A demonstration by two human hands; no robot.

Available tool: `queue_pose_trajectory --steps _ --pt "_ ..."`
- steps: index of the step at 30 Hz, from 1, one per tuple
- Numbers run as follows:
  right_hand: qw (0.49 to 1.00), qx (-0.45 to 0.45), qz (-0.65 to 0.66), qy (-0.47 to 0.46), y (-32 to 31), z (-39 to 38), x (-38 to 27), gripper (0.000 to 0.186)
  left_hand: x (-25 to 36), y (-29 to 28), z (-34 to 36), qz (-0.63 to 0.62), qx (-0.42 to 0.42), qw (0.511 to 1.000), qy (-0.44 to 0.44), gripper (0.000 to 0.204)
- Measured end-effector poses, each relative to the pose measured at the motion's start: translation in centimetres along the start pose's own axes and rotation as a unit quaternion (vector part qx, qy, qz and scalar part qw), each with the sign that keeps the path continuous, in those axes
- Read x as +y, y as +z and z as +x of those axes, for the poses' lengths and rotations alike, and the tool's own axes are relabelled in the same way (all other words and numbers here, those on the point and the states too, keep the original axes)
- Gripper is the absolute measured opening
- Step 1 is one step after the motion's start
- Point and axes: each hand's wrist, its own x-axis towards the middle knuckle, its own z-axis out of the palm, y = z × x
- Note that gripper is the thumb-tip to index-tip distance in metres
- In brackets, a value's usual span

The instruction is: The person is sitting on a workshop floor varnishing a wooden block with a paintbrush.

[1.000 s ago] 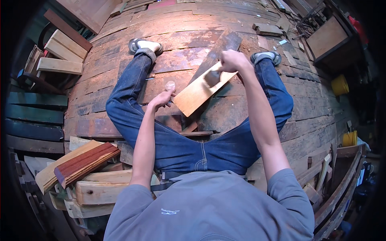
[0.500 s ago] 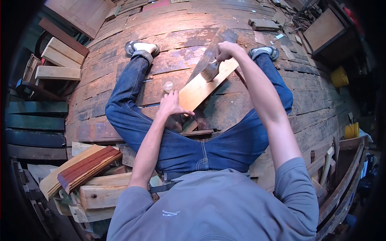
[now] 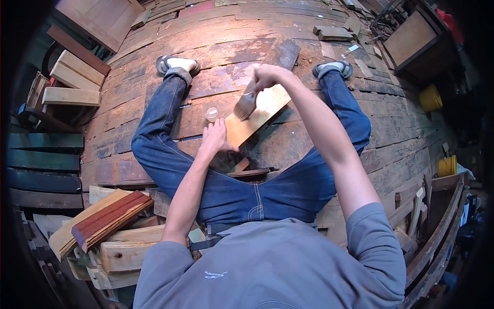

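A pale wooden board [image 3: 268,107] slants across the floor between my legs, propped over a darker plank [image 3: 286,55]. My left hand [image 3: 215,137] grips its near end, with the thumb at the end edge and the fingers along the left side. In my right hand [image 3: 268,77] is a wide flat paintbrush [image 3: 245,106], held by its handle with the bristles down on the board's face, close to the left hand. A small clear cup [image 3: 211,113] stands on the floor just left of the board; its contents are hard to make out.
Cut timber pieces, one a reddish-brown block [image 3: 110,219], are stacked at my lower left. More boards [image 3: 77,72] lean at the far left. A dark cabinet [image 3: 419,44] and yellow buckets [image 3: 431,98] stand at the right. Wood scraps [image 3: 333,34] lie ahead.
The right hand has drawn the paintbrush toward me and leftward along the board, nearer the left hand. My left hand keeps its hold on the board's end. The whole view has shifted slightly.
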Motion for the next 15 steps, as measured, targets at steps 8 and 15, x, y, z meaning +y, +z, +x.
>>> queue_pose_trajectory --steps 8,15 --pt "0.969 0.041 -0.082 0.228 -2.7 -5.0 8.4 0.035 -0.3 0.0 0.1 -0.002 -0.010 1.000 0.008 0.123" --pt "0.983 0.071 -0.119 0.122 -4.6 -4.5 4.1 0.034 -1.9 -0.6 -0.2 0.003 -0.020 1.000 -0.006 0.125"
